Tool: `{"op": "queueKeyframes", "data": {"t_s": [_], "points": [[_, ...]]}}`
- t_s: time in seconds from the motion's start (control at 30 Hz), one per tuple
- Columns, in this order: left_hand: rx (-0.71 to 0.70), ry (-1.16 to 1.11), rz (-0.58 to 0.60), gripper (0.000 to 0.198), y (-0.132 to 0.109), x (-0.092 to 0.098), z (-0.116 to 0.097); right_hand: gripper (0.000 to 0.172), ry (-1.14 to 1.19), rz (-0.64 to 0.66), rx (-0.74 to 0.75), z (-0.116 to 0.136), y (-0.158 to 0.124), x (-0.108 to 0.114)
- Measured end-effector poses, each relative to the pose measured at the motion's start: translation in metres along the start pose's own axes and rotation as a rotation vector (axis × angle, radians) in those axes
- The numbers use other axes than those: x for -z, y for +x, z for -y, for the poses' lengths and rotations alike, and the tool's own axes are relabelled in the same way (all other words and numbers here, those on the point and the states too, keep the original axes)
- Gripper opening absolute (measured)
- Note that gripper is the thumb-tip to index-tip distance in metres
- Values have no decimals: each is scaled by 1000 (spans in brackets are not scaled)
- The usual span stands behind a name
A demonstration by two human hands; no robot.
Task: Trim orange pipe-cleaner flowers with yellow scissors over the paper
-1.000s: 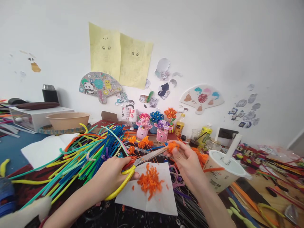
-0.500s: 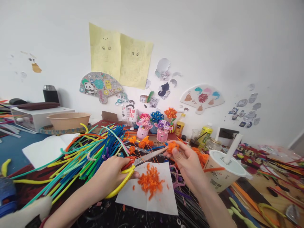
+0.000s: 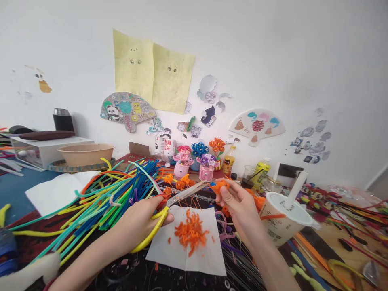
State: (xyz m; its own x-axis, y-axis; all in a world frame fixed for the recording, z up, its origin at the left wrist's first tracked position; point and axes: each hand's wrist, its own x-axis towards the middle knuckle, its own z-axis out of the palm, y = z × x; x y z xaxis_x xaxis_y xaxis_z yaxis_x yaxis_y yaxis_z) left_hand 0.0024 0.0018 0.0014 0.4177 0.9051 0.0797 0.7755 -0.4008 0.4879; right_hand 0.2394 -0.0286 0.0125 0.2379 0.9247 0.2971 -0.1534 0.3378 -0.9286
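Wall and Perimeter Items

Wall (image 3: 273, 48): yellow paper (image 3: 133, 76) with drawn eyes (image 3: 172, 70) is mounted above a panda-decorated fan (image 3: 125, 108); a white fan (image 3: 257, 125) hangs farther right. Left: a tan bowl (image 3: 85, 155) stands beside a white box (image 3: 51, 152). Right: a lidded cup (image 3: 277, 226) (white straw (image 3: 296, 190) inserted). Rear: an amber bottle (image 3: 229, 163) stands near a yellow-green bottle (image 3: 262, 169).

Your bare left forearm (image 3: 93, 256) slants in from lower left, running up and right; wrist roughly in line. Left hand (image 3: 141, 220) back up, fingers curled in a closed grip, some fingers hidden. Your bare right forearm (image 3: 269, 252) comes in from lower right, angled up and left. Right hand (image 3: 238, 202) sits a bit higher, thumb (image 3: 226, 195) and bent fingers (image 3: 235, 185) together in a pinch. Hands apart, both forearms uncovered, converging toward centre.
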Motion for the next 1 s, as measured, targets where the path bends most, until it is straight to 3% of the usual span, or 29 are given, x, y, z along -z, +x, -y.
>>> {"op": "queueKeyframes", "data": {"t_s": [0.2,0.57,1.0], "points": [[-52,19,-6,31,0,-9,1,44,2,16,-8,-1,-1,-3],[-61,-51,41,32,-3,-6,-6,42,34,63,1,-2,-1,-2],[-53,-41,-40,37,-1,-6,-5,42,12,69,10,-2,-2,-2]]}}
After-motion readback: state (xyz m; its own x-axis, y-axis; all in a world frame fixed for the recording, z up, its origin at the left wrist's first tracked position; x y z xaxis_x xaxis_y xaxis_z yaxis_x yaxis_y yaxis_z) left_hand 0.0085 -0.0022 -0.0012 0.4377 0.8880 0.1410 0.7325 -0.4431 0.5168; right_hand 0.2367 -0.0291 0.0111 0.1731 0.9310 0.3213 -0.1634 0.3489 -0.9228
